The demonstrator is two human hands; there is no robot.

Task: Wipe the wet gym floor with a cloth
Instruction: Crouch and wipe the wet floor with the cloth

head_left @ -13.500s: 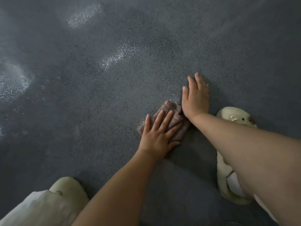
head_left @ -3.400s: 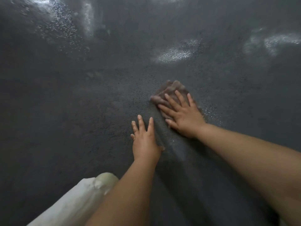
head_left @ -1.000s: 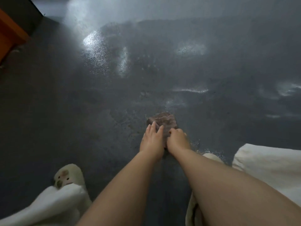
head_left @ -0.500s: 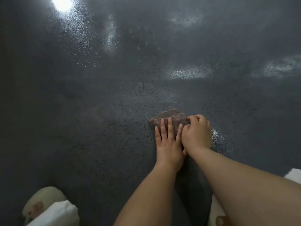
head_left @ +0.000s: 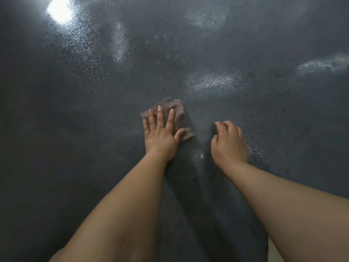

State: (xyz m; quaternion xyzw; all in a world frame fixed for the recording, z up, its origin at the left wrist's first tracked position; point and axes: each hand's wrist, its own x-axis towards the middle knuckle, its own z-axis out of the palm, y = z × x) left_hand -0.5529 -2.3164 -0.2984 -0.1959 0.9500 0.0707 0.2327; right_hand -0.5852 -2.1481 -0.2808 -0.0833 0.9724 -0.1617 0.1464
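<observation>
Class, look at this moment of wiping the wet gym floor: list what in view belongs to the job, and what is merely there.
Part of the job:
- cloth, flat on the floor
- left hand, spread on the cloth
- wet patches ahead on the dark floor

Merely there:
- right hand, curled on bare floor, apart from the cloth
- lamp glare, far left

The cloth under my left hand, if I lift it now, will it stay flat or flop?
The cloth looks bunched and soft, so it will probably droop. Pressed by the left hand onto the wet floor, it is likely damp, heavier and clingy.
</observation>
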